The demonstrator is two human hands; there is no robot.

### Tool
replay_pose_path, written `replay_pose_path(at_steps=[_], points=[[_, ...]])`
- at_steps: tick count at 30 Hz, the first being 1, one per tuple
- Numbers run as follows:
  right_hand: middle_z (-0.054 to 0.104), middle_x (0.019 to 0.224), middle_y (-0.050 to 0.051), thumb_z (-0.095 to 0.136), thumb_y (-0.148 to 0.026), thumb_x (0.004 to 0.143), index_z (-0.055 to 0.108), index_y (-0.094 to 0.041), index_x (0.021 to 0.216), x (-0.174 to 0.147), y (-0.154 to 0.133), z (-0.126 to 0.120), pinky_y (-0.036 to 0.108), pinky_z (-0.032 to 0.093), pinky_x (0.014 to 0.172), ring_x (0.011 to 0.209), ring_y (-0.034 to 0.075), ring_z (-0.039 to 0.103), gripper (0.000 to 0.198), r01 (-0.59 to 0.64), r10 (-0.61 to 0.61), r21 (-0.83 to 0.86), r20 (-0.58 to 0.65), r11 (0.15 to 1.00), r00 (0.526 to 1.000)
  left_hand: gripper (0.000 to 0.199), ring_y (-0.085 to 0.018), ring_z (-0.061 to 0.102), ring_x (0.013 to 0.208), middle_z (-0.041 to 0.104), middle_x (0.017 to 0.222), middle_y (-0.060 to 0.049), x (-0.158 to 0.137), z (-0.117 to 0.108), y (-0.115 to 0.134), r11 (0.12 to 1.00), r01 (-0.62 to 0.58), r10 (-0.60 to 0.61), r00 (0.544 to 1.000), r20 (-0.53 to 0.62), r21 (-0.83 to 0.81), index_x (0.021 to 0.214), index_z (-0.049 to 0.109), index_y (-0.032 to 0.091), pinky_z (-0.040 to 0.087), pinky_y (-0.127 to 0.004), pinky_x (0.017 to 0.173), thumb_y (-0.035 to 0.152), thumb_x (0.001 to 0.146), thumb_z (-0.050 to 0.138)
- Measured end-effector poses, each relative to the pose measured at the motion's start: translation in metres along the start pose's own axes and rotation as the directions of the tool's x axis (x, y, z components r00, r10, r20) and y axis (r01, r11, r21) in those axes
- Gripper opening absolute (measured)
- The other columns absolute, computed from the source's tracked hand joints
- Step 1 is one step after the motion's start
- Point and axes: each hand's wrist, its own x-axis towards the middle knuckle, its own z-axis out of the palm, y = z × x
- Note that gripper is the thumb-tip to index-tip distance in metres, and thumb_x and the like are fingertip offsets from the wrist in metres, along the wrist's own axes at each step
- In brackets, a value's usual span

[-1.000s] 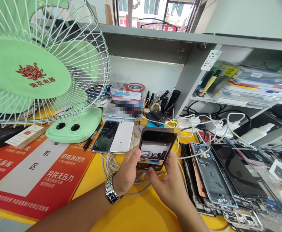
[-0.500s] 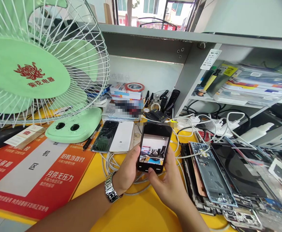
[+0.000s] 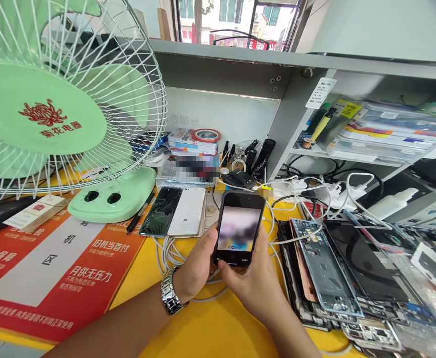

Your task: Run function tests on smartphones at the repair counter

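A black smartphone [image 3: 239,231] is held upright between both hands over the yellow table [image 3: 203,330]. My left hand [image 3: 197,263], with a silver watch [image 3: 171,291] on the wrist, grips its left edge. My right hand [image 3: 250,281] wraps its right side, the thumb at the lower left corner of the screen. The screen shows a blurred picture with a row of small icons under it. Just behind and left of the hands lie a white phone [image 3: 188,211] and a dark phone with a cracked back [image 3: 161,211].
A green fan [image 3: 111,194] stands at the left behind a red printed mat [image 3: 87,303]. Phone frames [image 3: 326,271] and loose parts are piled at the right. White cables [image 3: 171,253] run under the hands. Boxes and tape stand at the back, below a grey shelf [image 3: 225,49].
My right thumb has moved left along the bottom of the phone screen. The picture on the screen has gone from sharp to blurred, with icons showing. The view has shifted slightly.
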Motion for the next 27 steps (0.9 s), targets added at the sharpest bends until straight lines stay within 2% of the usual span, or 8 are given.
replay_pose_path(at_steps=[3,8,12,19,27], points=[[0.05,0.14,0.019,0.068,-0.015,0.075,0.017,-0.019,0.151,0.0,-0.001,-0.001,0.047,0.049,0.102,0.127,0.032,0.053,0.092,0.053,-0.054,0.023,0.014,0.998,0.998,0.048,-0.029,0.046,0.135,0.061,0.136,-0.009,0.0,-0.001,0.002,0.999,-0.002,0.003,1.0,-0.018,0.035,0.135,0.057,0.021,0.032,-0.046,0.115,0.044,0.101,0.033],[0.047,0.144,0.015,0.063,-0.013,0.078,0.014,-0.02,0.154,0.0,0.002,-0.002,0.046,0.04,0.111,0.133,0.027,0.047,0.091,0.108,-0.108,0.023,0.023,0.994,0.994,0.049,-0.027,0.04,0.139,0.062,0.136,-0.007,-0.001,-0.007,0.003,0.982,-0.007,0.021,0.997,-0.074,0.189,0.135,0.058,0.021,0.024,-0.044,0.119,0.044,0.101,0.031],[0.041,0.15,0.013,0.059,-0.012,0.08,0.015,-0.021,0.154,-0.002,0.006,-0.002,0.045,0.036,0.114,0.139,0.027,0.041,0.086,0.15,-0.15,-0.009,0.007,0.989,0.989,0.049,-0.027,0.041,0.139,0.064,0.134,-0.007,-0.001,-0.008,0.004,0.979,-0.017,0.033,0.996,-0.078,0.202,0.134,0.059,0.021,0.024,-0.044,0.119,0.044,0.101,0.032],[0.054,0.14,0.015,0.058,-0.012,0.08,0.017,-0.02,0.153,-0.006,0.011,0.001,0.044,0.048,0.103,0.129,0.029,0.053,0.084,0.126,-0.126,-0.019,0.002,0.992,0.992,0.049,-0.028,0.047,0.134,0.064,0.133,-0.009,-0.001,-0.008,-0.001,0.987,-0.003,0.022,0.993,-0.115,0.16,0.13,0.062,0.018,0.032,-0.044,0.115,0.045,0.1,0.034],[0.058,0.136,0.014,0.058,-0.011,0.08,0.016,-0.021,0.154,-0.004,0.008,0.0,0.044,0.051,0.1,0.125,0.029,0.057,0.085,0.129,-0.129,0.014,0.005,0.992,0.992,0.052,-0.03,0.053,0.128,0.069,0.125,-0.01,-0.001,-0.009,-0.001,0.979,0.0,0.029,0.99,-0.138,0.203,0.129,0.063,0.018,0.036,-0.045,0.113,0.051,0.097,0.039]])
